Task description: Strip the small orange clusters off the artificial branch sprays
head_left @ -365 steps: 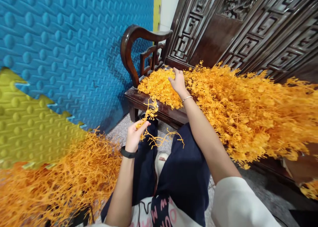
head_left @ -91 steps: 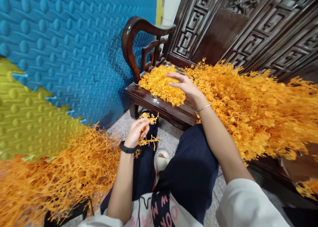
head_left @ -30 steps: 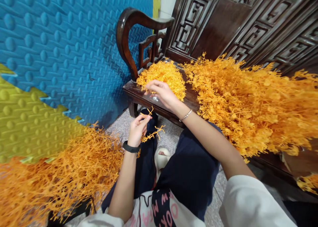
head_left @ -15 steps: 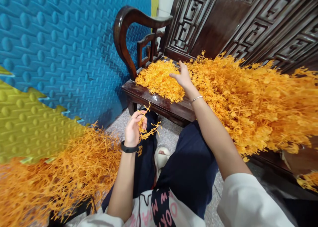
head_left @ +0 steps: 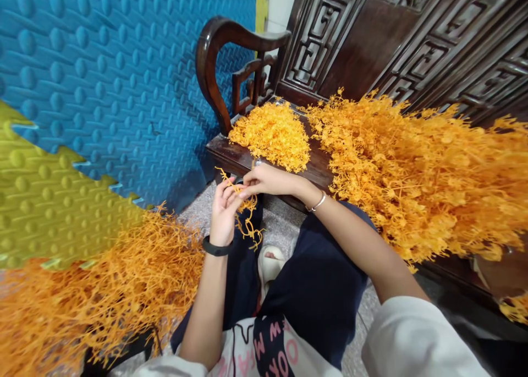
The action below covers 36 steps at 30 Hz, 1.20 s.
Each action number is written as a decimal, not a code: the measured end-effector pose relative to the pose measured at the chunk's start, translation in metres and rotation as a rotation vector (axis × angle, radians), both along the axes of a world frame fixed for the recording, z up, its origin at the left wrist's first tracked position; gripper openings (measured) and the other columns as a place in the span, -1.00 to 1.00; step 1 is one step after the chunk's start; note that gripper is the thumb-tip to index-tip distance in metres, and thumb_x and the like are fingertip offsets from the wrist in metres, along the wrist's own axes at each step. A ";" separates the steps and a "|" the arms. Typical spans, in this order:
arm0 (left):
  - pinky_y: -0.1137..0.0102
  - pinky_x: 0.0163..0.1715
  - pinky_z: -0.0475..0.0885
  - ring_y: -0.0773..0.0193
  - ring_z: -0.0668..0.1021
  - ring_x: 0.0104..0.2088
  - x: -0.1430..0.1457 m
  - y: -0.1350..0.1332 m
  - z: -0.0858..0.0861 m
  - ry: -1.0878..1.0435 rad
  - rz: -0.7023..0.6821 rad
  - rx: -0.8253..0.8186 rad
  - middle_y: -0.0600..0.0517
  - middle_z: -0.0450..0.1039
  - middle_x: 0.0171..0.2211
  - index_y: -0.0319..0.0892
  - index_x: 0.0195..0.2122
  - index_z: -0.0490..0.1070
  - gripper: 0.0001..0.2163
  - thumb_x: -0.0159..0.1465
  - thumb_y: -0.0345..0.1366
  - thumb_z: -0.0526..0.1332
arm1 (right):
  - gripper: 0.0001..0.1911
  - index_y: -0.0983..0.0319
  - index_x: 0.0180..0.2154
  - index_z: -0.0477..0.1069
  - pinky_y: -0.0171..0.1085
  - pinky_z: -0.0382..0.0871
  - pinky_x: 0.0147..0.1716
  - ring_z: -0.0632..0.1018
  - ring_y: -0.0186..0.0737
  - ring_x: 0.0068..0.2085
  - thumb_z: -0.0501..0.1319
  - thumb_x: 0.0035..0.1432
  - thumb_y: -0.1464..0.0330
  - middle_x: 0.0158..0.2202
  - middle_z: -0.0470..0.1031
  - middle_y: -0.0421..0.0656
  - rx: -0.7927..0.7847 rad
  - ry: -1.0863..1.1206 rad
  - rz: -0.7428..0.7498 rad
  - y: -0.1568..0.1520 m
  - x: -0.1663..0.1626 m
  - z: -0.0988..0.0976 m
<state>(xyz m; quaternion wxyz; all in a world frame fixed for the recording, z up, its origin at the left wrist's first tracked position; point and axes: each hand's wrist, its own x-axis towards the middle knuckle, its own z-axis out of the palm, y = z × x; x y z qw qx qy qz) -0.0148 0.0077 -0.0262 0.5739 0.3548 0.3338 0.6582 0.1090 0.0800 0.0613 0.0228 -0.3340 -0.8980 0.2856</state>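
Above my knees, my left hand is closed on a thin, branched orange plastic stem, whose bare twigs dangle below the fingers. My right hand meets it from the right, fingers pinched at the stem; whether it grips the stem itself or some small piece is hidden. Just beyond the hands, a small heap of yellow-orange plastic pieces lies on the seat of a dark wooden bench. A large pile of bushy orange plastic sprigs covers the seat to the right.
Bare orange stems are heaped at my lower left beside a blue foam mat with a yellow section. The bench's curved armrest rises ahead. A white shoe is on the speckled floor.
My right hand has come back from above the small heap to my left hand, its fingers closing at the stem. My left hand has stayed nearly in place, still holding the stem.
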 end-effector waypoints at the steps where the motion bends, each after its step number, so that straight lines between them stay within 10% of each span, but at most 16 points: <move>1: 0.33 -0.08 0.36 0.31 0.50 -0.19 0.002 0.000 0.000 -0.014 0.019 0.001 0.04 0.42 -0.26 -0.10 -0.03 0.20 -0.56 0.07 -0.36 0.28 | -0.65 0.39 -0.49 0.43 -0.40 0.11 -0.48 0.33 -0.45 -0.54 0.21 0.03 0.18 -0.62 0.34 -0.22 -0.034 0.021 0.008 0.003 0.001 -0.002; 16: 0.33 -0.03 0.33 0.22 0.41 0.01 -0.005 0.003 0.000 -0.041 0.296 0.001 -0.05 0.30 0.00 -0.05 -0.05 0.24 -0.55 0.03 -0.28 0.32 | -0.84 0.32 -0.29 0.41 -0.36 0.27 -0.33 0.40 -0.40 -0.37 0.25 0.02 0.40 -0.41 0.39 -0.20 0.080 0.399 0.019 -0.005 -0.014 -0.010; 25: 0.39 -0.26 0.45 0.32 0.54 -0.35 -0.010 0.002 0.003 -0.075 0.118 -0.109 0.01 0.49 -0.39 -0.23 -0.34 0.46 -0.79 0.01 -0.25 0.33 | -0.84 0.34 -0.35 0.27 -0.39 0.28 -0.43 0.41 -0.43 -0.45 0.21 0.06 0.39 -0.48 0.38 -0.22 -0.178 0.404 -0.070 -0.005 -0.013 -0.017; 36: 0.41 -0.19 0.39 0.30 0.53 -0.21 -0.009 0.004 -0.002 -0.083 0.166 -0.134 -0.03 0.49 -0.23 -0.20 -0.22 0.43 -0.71 0.10 -0.14 0.24 | -0.90 0.32 -0.43 0.33 -0.36 0.21 -0.31 0.37 -0.38 -0.35 0.17 0.07 0.40 -0.40 0.36 -0.17 0.137 0.228 0.083 -0.008 -0.019 -0.023</move>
